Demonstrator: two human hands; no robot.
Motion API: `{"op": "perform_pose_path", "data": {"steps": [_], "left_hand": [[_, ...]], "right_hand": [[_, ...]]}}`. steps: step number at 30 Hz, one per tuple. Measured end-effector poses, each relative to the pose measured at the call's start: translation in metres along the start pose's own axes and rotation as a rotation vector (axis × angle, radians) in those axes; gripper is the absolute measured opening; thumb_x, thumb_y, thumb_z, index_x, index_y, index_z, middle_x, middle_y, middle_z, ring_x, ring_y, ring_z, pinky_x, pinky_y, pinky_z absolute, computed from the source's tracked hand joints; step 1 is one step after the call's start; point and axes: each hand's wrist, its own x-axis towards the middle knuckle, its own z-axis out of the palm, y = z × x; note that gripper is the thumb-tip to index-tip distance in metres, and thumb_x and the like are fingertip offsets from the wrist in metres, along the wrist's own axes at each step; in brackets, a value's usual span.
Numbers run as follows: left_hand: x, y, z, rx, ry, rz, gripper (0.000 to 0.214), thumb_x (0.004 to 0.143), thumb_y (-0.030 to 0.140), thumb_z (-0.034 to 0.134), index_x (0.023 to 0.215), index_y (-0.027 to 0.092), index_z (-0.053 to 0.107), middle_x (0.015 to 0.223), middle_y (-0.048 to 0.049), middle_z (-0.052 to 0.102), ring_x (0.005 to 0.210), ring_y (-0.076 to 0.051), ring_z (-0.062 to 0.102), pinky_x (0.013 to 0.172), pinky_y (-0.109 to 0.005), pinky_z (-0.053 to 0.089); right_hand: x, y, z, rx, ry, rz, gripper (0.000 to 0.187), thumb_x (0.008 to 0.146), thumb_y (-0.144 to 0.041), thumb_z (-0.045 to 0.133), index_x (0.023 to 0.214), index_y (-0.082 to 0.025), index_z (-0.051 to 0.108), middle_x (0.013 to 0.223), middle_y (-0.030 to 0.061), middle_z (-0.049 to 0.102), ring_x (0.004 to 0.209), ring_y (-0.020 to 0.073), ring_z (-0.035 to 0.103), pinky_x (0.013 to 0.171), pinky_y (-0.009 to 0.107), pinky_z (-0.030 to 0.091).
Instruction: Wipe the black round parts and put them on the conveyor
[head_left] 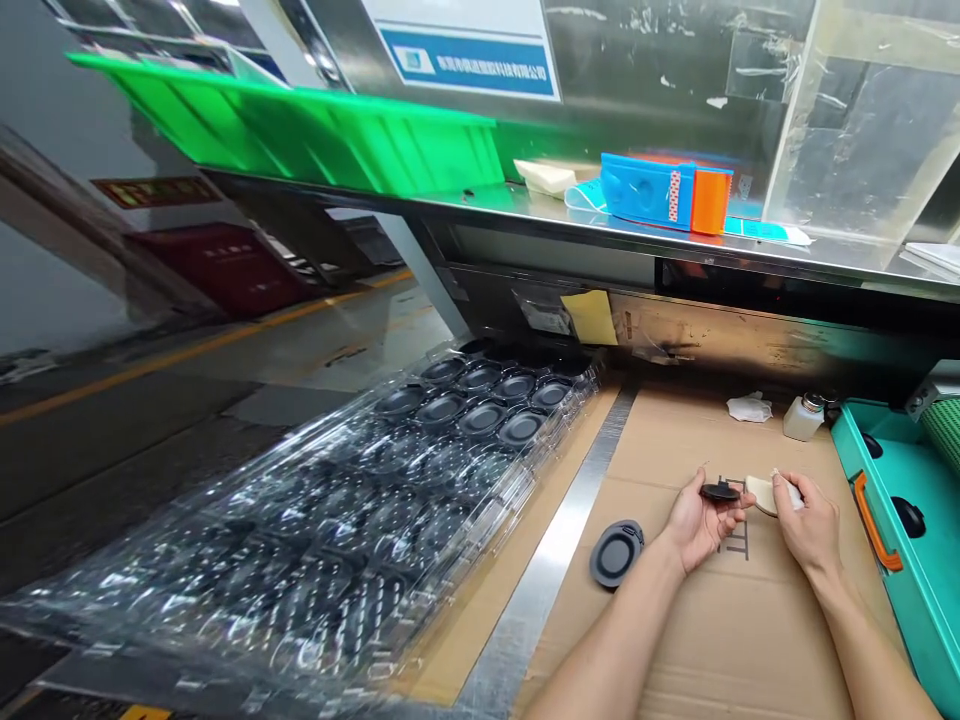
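Observation:
My left hand [699, 522] is closed on a small black oval part [720, 491], held just above the cardboard sheet [705, 620]. My right hand [806, 522] pinches a pale wiping cloth [762, 492] right beside that part. Another black oval part [616, 553] lies flat on the cardboard to the left of my left wrist. A clear plastic tray [315, 540] on the left holds several more of the dark oval parts [480, 400] in its far rows.
A small white bottle [802, 416] and a crumpled tissue [749, 407] sit at the back of the cardboard. A teal bin [911, 560] with an orange handle stands at the right. A steel shelf above carries green bins [337, 140] and a blue and orange box [667, 192].

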Motion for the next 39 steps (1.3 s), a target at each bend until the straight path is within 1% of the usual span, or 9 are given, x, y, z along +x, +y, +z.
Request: {"op": "perform_pose_path", "data": {"steps": [3,6,10,14,17,22,27,35,39], "left_hand": [[0.001,-0.003,-0.001,0.038,-0.031,0.008,0.066,0.099,0.060,0.024,0.102,0.006,0.060,0.087,-0.0215,0.071,0.057,-0.017,0.066,0.046,-0.021,0.046],[0.001,-0.009,-0.001,0.110,-0.045,0.041,0.063,0.099,0.061,0.025,0.103,0.009,0.059,0.088,-0.0184,0.071,0.057,-0.017,0.066,0.046,-0.023,0.046],[0.002,-0.022,0.002,0.287,0.010,0.150,0.062,0.097,0.063,0.030,0.106,0.010,0.060,0.080,-0.0133,0.070,0.051,-0.015,0.063,0.046,-0.024,0.048],[0.004,-0.034,0.003,0.490,0.088,0.271,0.067,0.091,0.071,0.038,0.095,0.009,0.062,0.066,-0.0085,0.066,0.049,-0.014,0.060,0.043,-0.022,0.046],[0.006,-0.039,0.001,0.621,0.117,0.305,0.075,0.086,0.079,0.037,0.089,0.009,0.063,0.059,-0.0075,0.063,0.046,-0.014,0.058,0.042,-0.022,0.044],[0.005,-0.043,0.001,0.871,0.163,0.345,0.084,0.084,0.084,0.024,0.075,0.011,0.064,0.047,-0.0061,0.058,0.038,-0.014,0.053,0.040,-0.023,0.041],[-0.004,-0.043,0.010,1.158,0.218,0.433,0.080,0.088,0.081,0.017,0.062,0.016,0.057,0.044,-0.0050,0.055,0.037,-0.014,0.051,0.040,-0.023,0.037],[-0.009,-0.043,0.013,1.176,0.226,0.414,0.077,0.089,0.079,0.016,0.067,0.018,0.057,0.047,-0.0042,0.055,0.038,-0.015,0.052,0.038,-0.023,0.036],[-0.006,-0.045,0.009,1.181,0.218,0.452,0.076,0.089,0.079,0.019,0.067,0.017,0.057,0.047,-0.0041,0.056,0.039,-0.014,0.053,0.039,-0.022,0.036]], "right_hand": [[-0.002,-0.006,-0.001,0.070,-0.101,0.028,0.041,0.089,-0.056,0.058,0.103,-0.020,0.071,0.097,0.0097,0.074,0.080,0.0220,0.068,0.073,0.032,0.052],[-0.002,-0.012,-0.003,0.108,-0.198,-0.027,0.036,0.092,-0.051,0.056,0.105,-0.020,0.071,0.097,0.0087,0.073,0.082,0.0209,0.067,0.074,0.031,0.052],[-0.003,-0.017,-0.004,0.095,-0.318,-0.144,0.028,0.097,-0.039,0.050,0.104,-0.023,0.072,0.099,0.0074,0.072,0.088,0.0200,0.067,0.078,0.030,0.051],[-0.007,-0.021,-0.003,-0.010,-0.405,-0.198,0.025,0.098,-0.034,0.048,0.103,-0.026,0.071,0.093,0.0039,0.069,0.085,0.0182,0.066,0.077,0.029,0.049],[-0.011,-0.023,-0.001,-0.103,-0.402,-0.236,0.026,0.099,-0.032,0.045,0.105,-0.026,0.069,0.093,0.0039,0.067,0.083,0.0177,0.064,0.072,0.028,0.047],[-0.012,-0.025,-0.002,-0.243,-0.420,-0.288,0.027,0.100,-0.028,0.040,0.100,-0.023,0.067,0.091,0.0047,0.066,0.082,0.0177,0.062,0.069,0.027,0.043],[-0.009,-0.027,-0.005,-0.205,-0.420,-0.333,0.028,0.099,-0.025,0.039,0.093,-0.021,0.066,0.087,0.0053,0.065,0.081,0.0176,0.061,0.074,0.027,0.043],[-0.010,-0.029,-0.004,-0.282,-0.423,-0.263,0.025,0.094,-0.023,0.045,0.083,-0.021,0.067,0.082,0.0039,0.067,0.078,0.0175,0.062,0.069,0.026,0.039],[-0.010,-0.032,-0.005,-0.209,-0.385,-0.252,0.025,0.094,-0.023,0.045,0.090,-0.021,0.070,0.086,0.0042,0.069,0.080,0.0169,0.063,0.073,0.025,0.040]]}}
